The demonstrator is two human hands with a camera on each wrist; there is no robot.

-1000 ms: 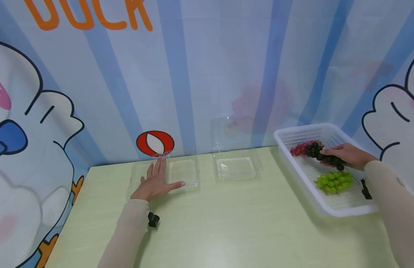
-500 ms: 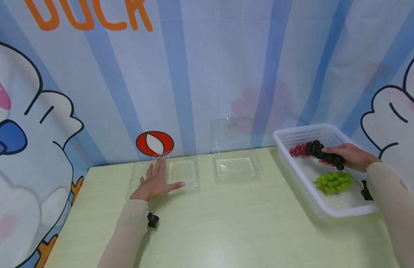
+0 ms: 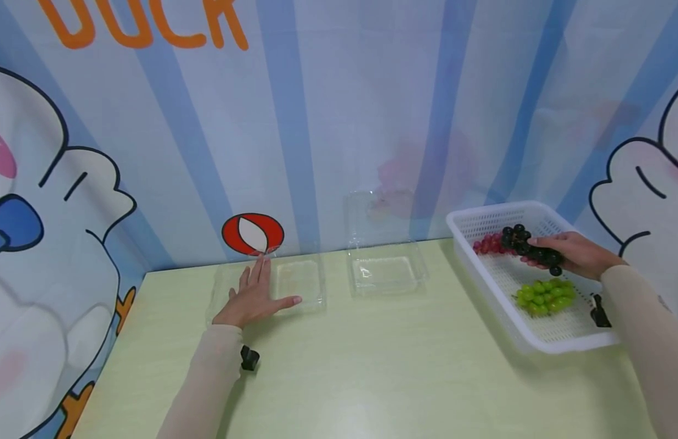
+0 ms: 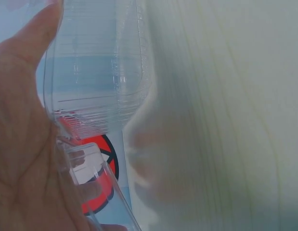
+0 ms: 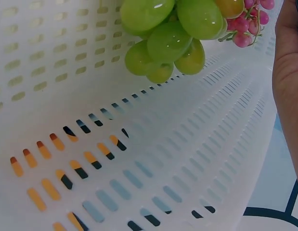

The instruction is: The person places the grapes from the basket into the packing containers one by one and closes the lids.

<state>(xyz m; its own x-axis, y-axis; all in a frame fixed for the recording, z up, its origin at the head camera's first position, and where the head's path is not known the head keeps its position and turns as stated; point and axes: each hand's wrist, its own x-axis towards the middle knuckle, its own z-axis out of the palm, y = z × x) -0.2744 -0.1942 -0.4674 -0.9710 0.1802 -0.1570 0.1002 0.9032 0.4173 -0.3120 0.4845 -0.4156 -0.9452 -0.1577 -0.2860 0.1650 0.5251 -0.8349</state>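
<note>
My left hand [image 3: 253, 299] lies with fingers spread over a clear plastic clamshell box [image 3: 300, 283] at the table's back left. In the left wrist view, the palm [image 4: 23, 134] is beside the box's transparent wall [image 4: 100, 72]. My right hand [image 3: 577, 253] grips a bunch of black grapes [image 3: 517, 239] over the white basket [image 3: 580, 347]. A bunch of green grapes [image 3: 546, 297] lies in that basket, nearer to me. Red grapes [image 3: 489, 244] sit at its back left, partly behind the black bunch. The right wrist view shows only the hand's edge [image 5: 288, 91], its grip out of frame.
A second clear clamshell box [image 3: 388, 271] stands at the middle back of the pale table [image 3: 372, 366], its lid [image 3: 380, 219] raised against the printed backdrop [image 3: 339, 110]. The basket's slotted walls rise around the grapes. Small black devices [image 3: 250, 358] are worn at both wrists.
The black grapes have risen slightly in my right hand, and their far end tips up more clear of the red ones. My left hand has stayed on the box.
</note>
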